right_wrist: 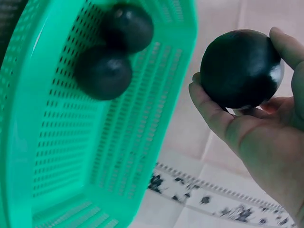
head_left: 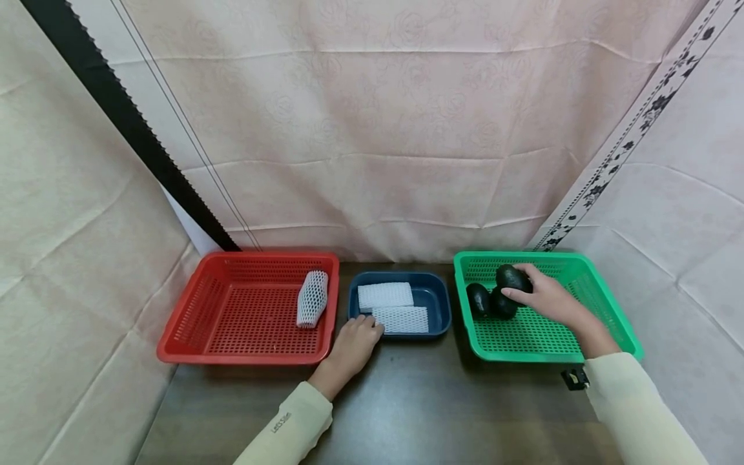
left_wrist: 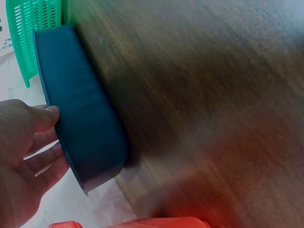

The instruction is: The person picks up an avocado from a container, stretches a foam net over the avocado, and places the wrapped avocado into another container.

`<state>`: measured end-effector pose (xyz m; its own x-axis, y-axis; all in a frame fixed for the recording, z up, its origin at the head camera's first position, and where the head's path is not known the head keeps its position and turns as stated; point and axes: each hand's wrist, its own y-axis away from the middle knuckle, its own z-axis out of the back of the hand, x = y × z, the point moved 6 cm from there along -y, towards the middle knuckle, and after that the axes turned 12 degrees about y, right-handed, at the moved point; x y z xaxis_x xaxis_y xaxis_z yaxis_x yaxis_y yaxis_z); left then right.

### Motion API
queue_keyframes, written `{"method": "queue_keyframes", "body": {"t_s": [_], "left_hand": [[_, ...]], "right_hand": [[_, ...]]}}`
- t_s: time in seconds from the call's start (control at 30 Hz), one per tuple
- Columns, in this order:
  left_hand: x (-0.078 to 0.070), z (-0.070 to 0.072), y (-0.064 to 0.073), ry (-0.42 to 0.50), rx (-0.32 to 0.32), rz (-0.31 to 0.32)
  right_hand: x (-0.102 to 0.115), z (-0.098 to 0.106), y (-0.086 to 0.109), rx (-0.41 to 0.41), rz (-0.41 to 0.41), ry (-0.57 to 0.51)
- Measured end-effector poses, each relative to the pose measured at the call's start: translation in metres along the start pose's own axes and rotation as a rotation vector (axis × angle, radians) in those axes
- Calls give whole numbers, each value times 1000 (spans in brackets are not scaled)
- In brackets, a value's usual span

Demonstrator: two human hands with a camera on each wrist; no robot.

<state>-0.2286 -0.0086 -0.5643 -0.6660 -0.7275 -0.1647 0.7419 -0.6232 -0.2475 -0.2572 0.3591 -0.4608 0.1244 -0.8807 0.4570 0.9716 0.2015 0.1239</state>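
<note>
My right hand (head_left: 543, 296) grips a dark, shiny avocado (right_wrist: 241, 69) between thumb and fingers, raised over the green basket (head_left: 552, 356). Two more dark avocados (head_left: 478, 300) lie close together in that basket's left part. At the front left corner of the small blue tray (head_left: 446, 310), my left hand (head_left: 353, 342) has its fingers over the rim; in the left wrist view its thumb (left_wrist: 47, 116) lies at the rim and the fingertips are hidden behind the wall. Two flat white foam net sleeves (head_left: 385, 295) lie in the tray, the nearer one beside the left fingertips.
To the left stands a red basket (head_left: 244, 359) with a net-wrapped item (head_left: 312, 299) along its right side. The blue tray sits between the two baskets on a dark wooden table (head_left: 418, 407). Pale cloth (head_left: 372, 129) hangs behind and at both sides.
</note>
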Motion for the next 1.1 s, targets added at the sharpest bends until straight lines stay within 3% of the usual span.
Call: {"method": "queue_keyframes", "body": {"t_s": [0.6, 0.9, 1.1], "left_hand": [[2, -1, 0, 35, 62, 37], [2, -2, 0, 42, 77, 46], [3, -3, 0, 35, 74, 42]], "right_hand": [[71, -29, 7, -7, 145, 1], [97, -53, 12, 23, 183, 54], [111, -70, 16, 12, 259, 100]]}}
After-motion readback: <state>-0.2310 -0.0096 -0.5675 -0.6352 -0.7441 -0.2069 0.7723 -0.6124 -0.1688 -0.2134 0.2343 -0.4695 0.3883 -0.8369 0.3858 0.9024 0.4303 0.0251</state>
